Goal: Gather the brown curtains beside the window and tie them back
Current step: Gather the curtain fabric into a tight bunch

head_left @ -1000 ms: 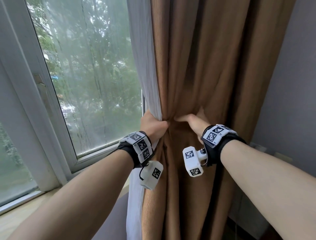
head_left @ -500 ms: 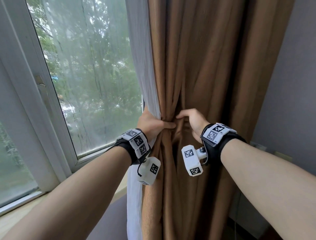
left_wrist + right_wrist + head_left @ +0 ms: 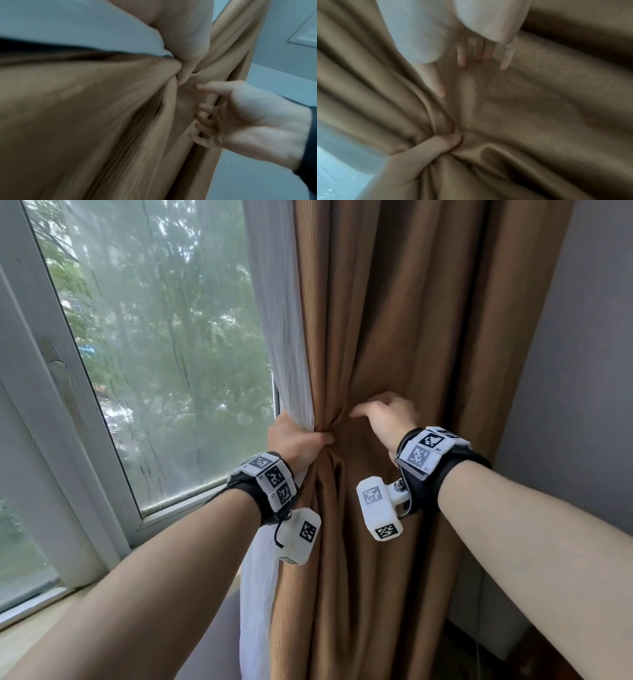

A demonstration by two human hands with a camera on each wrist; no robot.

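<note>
The brown curtain [image 3: 394,320] hangs in long folds right of the window. My left hand [image 3: 298,440] grips it at waist height, thumb across the front, pinching the brown folds and the white sheer curtain's edge [image 3: 274,302] into one bunch. In the right wrist view the left hand [image 3: 419,155] shows its thumb pressed into the gathered fabric [image 3: 539,108]. My right hand [image 3: 387,419] lies a hand's width to the right, fingers [image 3: 479,54] spread flat on the cloth and holding nothing. The left wrist view shows the right hand [image 3: 248,121] against the folds [image 3: 85,108].
The window pane [image 3: 154,337] fills the left side, with its frame handle [image 3: 60,364] and a pale sill [image 3: 34,628] below. A grey wall [image 3: 582,371] stands right of the curtain. No tie-back band is visible.
My right hand has come off the bunch and slid to the right across the curtain, fingers opening. The left hand keeps its grip and has risen slightly.
</note>
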